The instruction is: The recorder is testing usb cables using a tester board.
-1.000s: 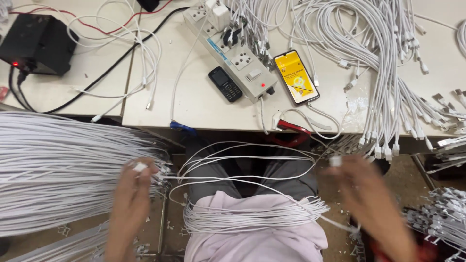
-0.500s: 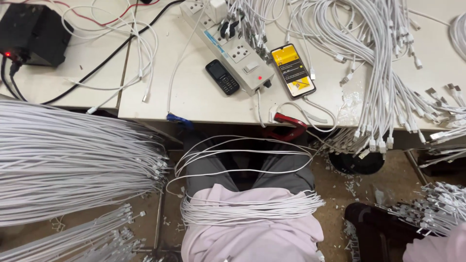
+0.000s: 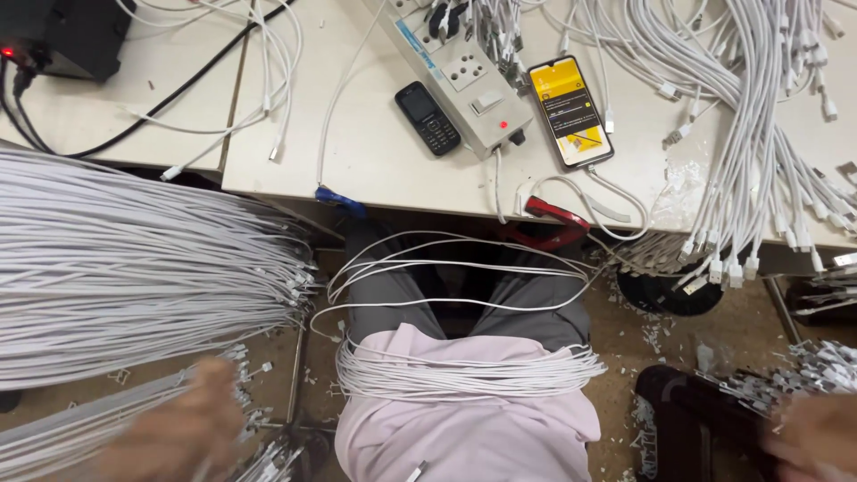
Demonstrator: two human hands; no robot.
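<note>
Dozens of thin white cables (image 3: 464, 375) lay sorted across the person's lap at 6 o'clock — a far larger white cable stack (image 3: 134, 268) waited at 9. Left hand (image 3: 174, 428) blurred beside it, right hand (image 3: 817, 433) at 4; grips indiscernible.

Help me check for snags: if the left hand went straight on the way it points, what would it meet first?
Probably the lower bundle of white cables beside the left hand; the hand is blurred, so its heading and depth are unsure.
</note>
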